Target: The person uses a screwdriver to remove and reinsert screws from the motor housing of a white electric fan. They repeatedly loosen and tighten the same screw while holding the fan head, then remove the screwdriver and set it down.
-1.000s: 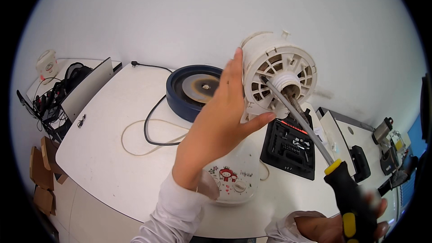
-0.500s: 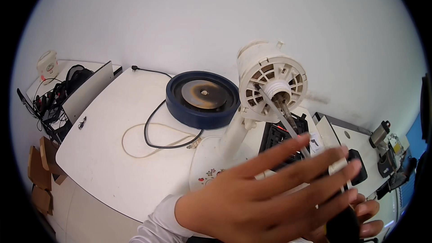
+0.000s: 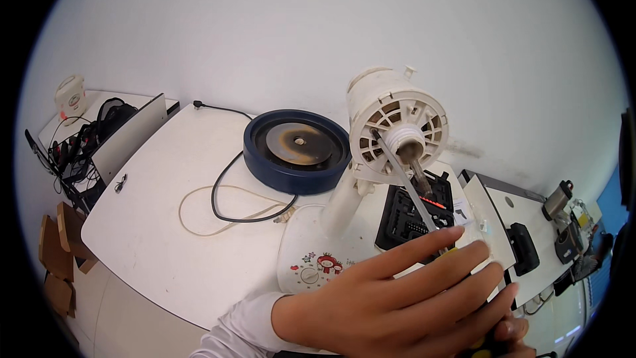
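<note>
On the left of the tabletop (image 3: 149,225) sits a round blue tub (image 3: 295,176), well apart from both hands. Next to it is the white fan (image 3: 341,212). Its foot is behind the left grip (image 3: 391,298), which hides part of it, and its round head is up above that hand. The screwdriver (image 3: 412,192) slants down from the fan's head to the hands. Its tip is at a slot, just left of the fan's round nose, but I can't tell how far in it goes. The left grip is in front of the screwdriver's handle. Its fingers are long and a little apart, but its palm is hidden, so I can't tell if it pinches anything. At the far right, the right grip (image 3: 515,337) has its fingers bent around the handle, and most of that hand is covered.

The fan's foot has a knob, red cartoon faces and little stars. Its head is like a fat drum with slots all around, and they look brown and dirty inside. A dull metal rod pokes out of the nose. The screwdriver has a long gray rod and a black and yellow handle.
</note>
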Demonstrator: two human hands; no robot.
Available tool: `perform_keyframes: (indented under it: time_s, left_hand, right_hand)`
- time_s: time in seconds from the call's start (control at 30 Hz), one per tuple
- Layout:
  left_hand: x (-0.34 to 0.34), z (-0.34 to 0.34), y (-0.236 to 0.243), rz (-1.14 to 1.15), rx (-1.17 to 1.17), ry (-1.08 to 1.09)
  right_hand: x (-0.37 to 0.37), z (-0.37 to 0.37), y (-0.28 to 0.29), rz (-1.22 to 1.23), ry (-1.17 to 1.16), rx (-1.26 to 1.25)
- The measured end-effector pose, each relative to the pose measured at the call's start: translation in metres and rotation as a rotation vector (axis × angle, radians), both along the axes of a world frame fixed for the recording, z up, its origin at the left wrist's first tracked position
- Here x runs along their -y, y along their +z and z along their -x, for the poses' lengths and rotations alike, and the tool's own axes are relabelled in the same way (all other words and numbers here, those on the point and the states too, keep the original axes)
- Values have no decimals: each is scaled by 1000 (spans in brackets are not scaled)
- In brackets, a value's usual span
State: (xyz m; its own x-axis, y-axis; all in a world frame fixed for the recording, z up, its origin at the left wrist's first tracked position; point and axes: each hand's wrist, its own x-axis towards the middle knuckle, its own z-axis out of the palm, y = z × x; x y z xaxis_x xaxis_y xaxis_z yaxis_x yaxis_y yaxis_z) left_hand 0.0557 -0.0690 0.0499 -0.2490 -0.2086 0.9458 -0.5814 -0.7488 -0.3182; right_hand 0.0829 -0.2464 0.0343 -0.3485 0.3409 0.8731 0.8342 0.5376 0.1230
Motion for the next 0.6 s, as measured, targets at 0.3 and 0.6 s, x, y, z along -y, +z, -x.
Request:
perform_keyframes:
  time_s: [0.3,0.6]
  left_hand:
    - [0,5,-6,52,-103,91]
    - [8,5,-10,109,-112,14]
  right_hand:
    - [-34,4,-8,-311,-164,21]
    - [-20,7,-7,-397,-288,-49]
